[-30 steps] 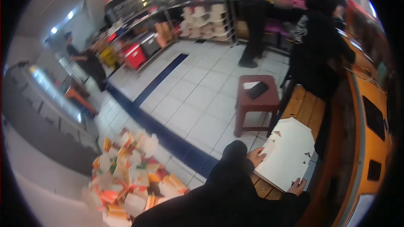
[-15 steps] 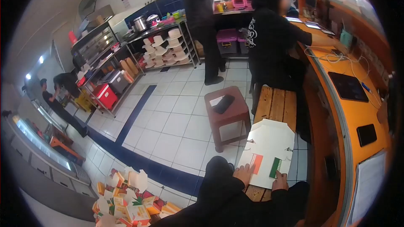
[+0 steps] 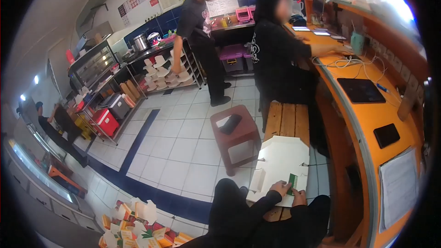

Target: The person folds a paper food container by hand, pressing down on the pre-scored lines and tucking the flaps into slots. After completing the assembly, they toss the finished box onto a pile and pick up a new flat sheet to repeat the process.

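Observation:
A white cardboard box blank (image 3: 283, 156) lies unfolded on the wooden bench in front of me, its far end pointing away. At its near right side is a green printed flap (image 3: 293, 181). My left hand (image 3: 280, 188) reaches across the card, fingers closed at the green flap's left edge. My right hand (image 3: 299, 197) pinches the same flap at its near right end. On the left side of the card, a white side flap (image 3: 258, 180) stands partly raised, with no hand on it.
A maroon stool (image 3: 235, 131) with a phone stands ahead. Folded printed boxes (image 3: 133, 227) are heaped at lower left. The orange counter (image 3: 353, 119) on the right holds a tablet, a phone, papers and cables. One person sits farther along the bench; another stands by the shelves.
My left hand has moved right, from the orange flap to the green one. The orange print no longer shows, and that flap is raised. The standing person has lowered an arm and turned.

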`<action>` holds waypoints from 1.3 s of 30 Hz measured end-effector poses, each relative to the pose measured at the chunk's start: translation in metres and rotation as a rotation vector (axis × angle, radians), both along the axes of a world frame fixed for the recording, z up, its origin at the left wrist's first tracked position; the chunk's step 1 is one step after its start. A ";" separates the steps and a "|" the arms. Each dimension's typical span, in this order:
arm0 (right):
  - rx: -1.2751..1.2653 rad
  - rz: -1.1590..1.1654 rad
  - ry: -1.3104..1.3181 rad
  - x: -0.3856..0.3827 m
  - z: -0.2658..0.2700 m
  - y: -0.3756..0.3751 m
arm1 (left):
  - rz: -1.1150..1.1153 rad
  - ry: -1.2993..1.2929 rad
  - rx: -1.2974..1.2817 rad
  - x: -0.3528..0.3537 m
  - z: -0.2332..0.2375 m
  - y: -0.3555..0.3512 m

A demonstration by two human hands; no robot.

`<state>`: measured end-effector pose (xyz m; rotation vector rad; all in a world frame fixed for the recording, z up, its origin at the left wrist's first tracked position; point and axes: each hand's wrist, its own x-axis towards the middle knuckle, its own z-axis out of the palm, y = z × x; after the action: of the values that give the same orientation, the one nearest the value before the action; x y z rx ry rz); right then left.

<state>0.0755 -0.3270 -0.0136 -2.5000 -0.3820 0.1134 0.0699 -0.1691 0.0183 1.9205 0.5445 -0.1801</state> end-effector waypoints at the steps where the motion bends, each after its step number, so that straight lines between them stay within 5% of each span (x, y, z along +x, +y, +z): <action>1: 0.148 -0.048 0.114 0.003 -0.006 -0.002 | -0.007 -0.017 -0.009 0.011 -0.015 -0.001; 4: 0.414 -0.116 0.215 0.006 -0.016 -0.009 | -0.059 -0.152 0.196 0.027 -0.034 -0.006; 6: 0.315 -0.104 -0.261 -0.013 0.006 -0.013 | 0.116 -0.087 0.037 0.027 -0.034 -0.006; 8: 0.437 -0.209 -0.050 -0.011 -0.004 -0.018 | 0.148 -0.133 0.137 0.033 -0.050 -0.002; 10: 1.155 -0.267 0.364 -0.001 -0.059 -0.027 | 0.195 -0.180 -0.012 0.041 -0.079 0.002; 11: 1.156 -0.267 0.366 -0.003 -0.058 -0.026 | 0.208 -0.107 -0.088 0.029 -0.036 -0.002; 14: 1.113 -0.347 0.400 -0.006 -0.042 -0.018 | 0.215 -0.106 -0.223 0.039 -0.051 0.001; 18: 0.781 -0.203 0.125 -0.012 -0.016 -0.008 | 0.098 -0.158 -0.322 0.032 -0.043 0.000; 21: 0.635 -0.182 -0.031 -0.014 -0.011 -0.004 | -0.076 -0.273 0.027 0.018 -0.027 -0.007; 28: 0.437 -0.128 -0.185 -0.022 -0.005 0.002 | 0.018 -0.355 0.217 -0.007 -0.030 -0.025; 32: 0.454 -0.132 -0.217 -0.022 -0.014 0.007 | 0.016 -0.341 0.246 -0.012 -0.023 -0.030; 37: 0.848 -0.267 0.108 -0.017 -0.031 0.009 | -0.142 -0.285 0.139 -0.019 -0.006 -0.021; 39: 0.774 -0.286 0.047 -0.005 -0.046 0.013 | -0.219 -0.321 0.136 -0.018 -0.007 -0.009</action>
<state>0.0703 -0.3143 -0.0594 -1.7540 -0.0233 -0.0806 0.0515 -0.1783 0.0117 2.0881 0.1346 0.0279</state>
